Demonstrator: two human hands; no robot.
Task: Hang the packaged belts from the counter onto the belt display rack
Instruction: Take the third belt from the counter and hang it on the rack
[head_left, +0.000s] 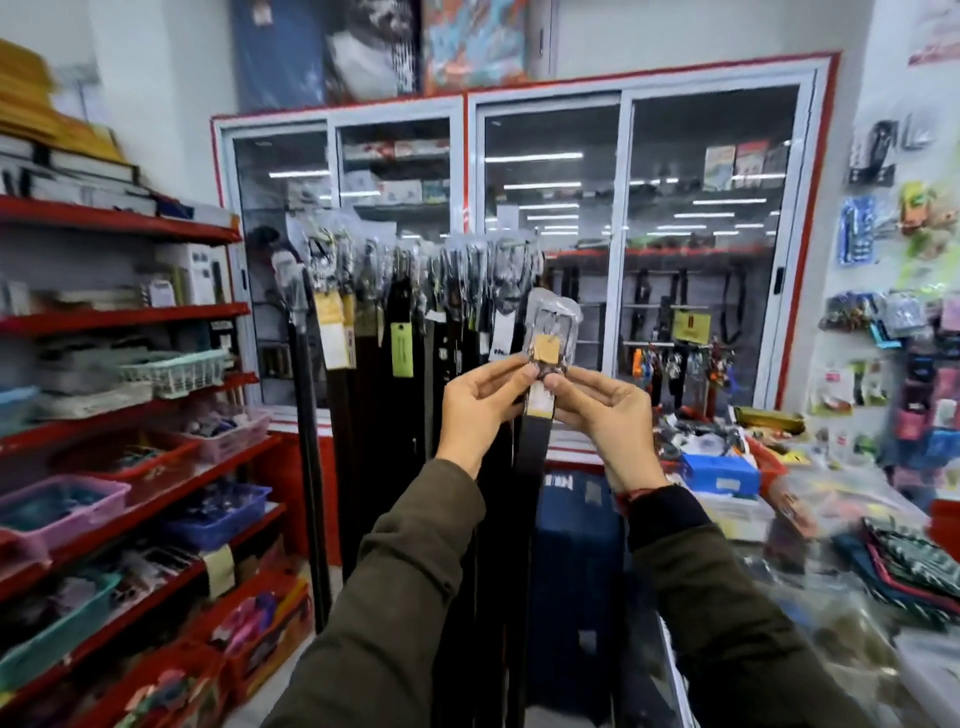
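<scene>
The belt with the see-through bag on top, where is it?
Centre of the head view: the packaged belt is pinched between both hands, right of the hanging belts on the rack.

The packaged belt (540, 415) is seen as a dark, smooth, matt strap, its metal buckle (555, 326) sealed in clear, glossy plastic wrap with a tan paper tag (546, 349). The hanging belts (395, 332) on the rack are likewise capped in shiny clear plastic. The cabinet doors (711, 234) are reflective glass in pale metal frames. The sleeves (415, 597) are matt olive cloth. The baskets (171, 371) are moulded plastic.
</scene>
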